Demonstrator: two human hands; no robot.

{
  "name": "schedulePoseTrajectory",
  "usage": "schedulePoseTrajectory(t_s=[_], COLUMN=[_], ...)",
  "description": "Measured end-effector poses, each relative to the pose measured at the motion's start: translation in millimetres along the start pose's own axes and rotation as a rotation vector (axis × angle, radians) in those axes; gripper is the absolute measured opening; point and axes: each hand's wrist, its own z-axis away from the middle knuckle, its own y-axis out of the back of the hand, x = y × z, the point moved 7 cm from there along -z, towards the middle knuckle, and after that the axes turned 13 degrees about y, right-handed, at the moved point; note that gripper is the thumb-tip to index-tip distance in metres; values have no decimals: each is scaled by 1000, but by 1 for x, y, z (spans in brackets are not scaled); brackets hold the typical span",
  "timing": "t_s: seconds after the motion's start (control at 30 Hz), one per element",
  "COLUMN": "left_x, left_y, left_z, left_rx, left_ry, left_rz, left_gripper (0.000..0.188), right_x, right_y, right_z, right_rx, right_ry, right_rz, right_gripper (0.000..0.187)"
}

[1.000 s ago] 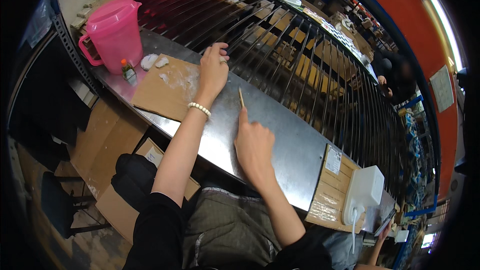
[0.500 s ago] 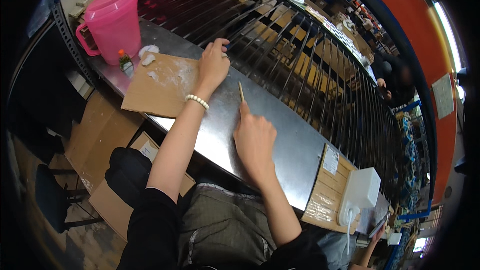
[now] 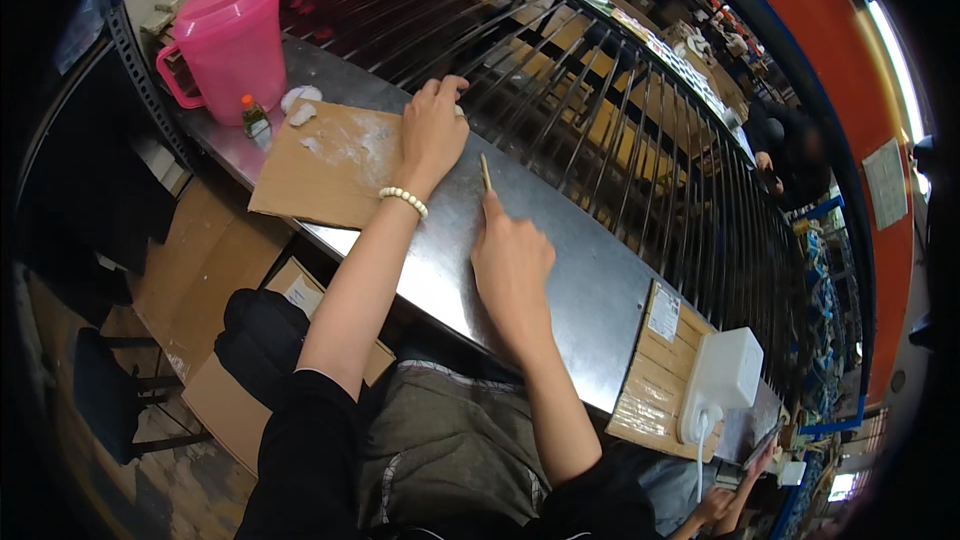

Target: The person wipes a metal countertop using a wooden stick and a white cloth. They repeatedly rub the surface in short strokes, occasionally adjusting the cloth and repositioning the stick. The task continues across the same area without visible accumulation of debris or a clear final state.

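My left hand [image 3: 433,140], with a pale bead bracelet [image 3: 404,199] at the wrist, is at the far edge of the metal table [image 3: 570,270], beside a row of dark rods. Its fingers are bent and closed; whatever lies between them is hidden. To its right and nearer to me, my right hand [image 3: 512,265] grips a thin, light wooden stick [image 3: 485,172], which points away from me with the index finger along it. A piece of brown cardboard [image 3: 330,175], smeared with white paste, lies left of my left wrist.
A pink lidded pitcher [image 3: 228,50] and a small orange-capped bottle [image 3: 255,118] stand at left. Dark rods [image 3: 620,140] run beyond the table. At right, a white device with a cable [image 3: 725,370] rests on a cardboard panel [image 3: 648,380]. Another person's hands [image 3: 735,500] show at lower right.
The view has shifted slightly. Both my hands keep nearly the same places, the right still with the stick. At lower right, more of the other person's hands shows.
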Motion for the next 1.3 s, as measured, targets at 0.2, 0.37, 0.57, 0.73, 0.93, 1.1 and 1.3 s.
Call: schedulePoseTrajectory(t_s=[0.2, 0.37, 0.57, 0.73, 0.93, 1.1, 1.3], left_x=[-8, -12, -10, -10, -7, -5, -11], left_y=[-7, -5, -10, -10, -4, -2, 0], left_z=[-5, -7, -9, -7, -7, -8, -11], left_rx=[15, -29, -42, -28, 18, 32, 9], left_ry=[96, 164, 80, 95, 66, 42, 90], left_rz=[40, 138, 150, 176, 201, 178, 167], left_gripper=[37, 37, 36, 36, 35, 34, 33], right_x=[15, 6, 9, 3, 9, 13, -5], right_y=[0, 1, -1, -1, -1, 2, -2], right_z=[1, 14, 5, 15, 7, 16, 20], right_rx=[38, -75, 2, -76, -31, -28, -70], right_ry=[-60, -41, 18, -34, -12, 19, -4], right_rz=[32, 26, 65, 32, 46, 25, 130], right_gripper=[38, 43, 46, 46, 45, 45, 47])
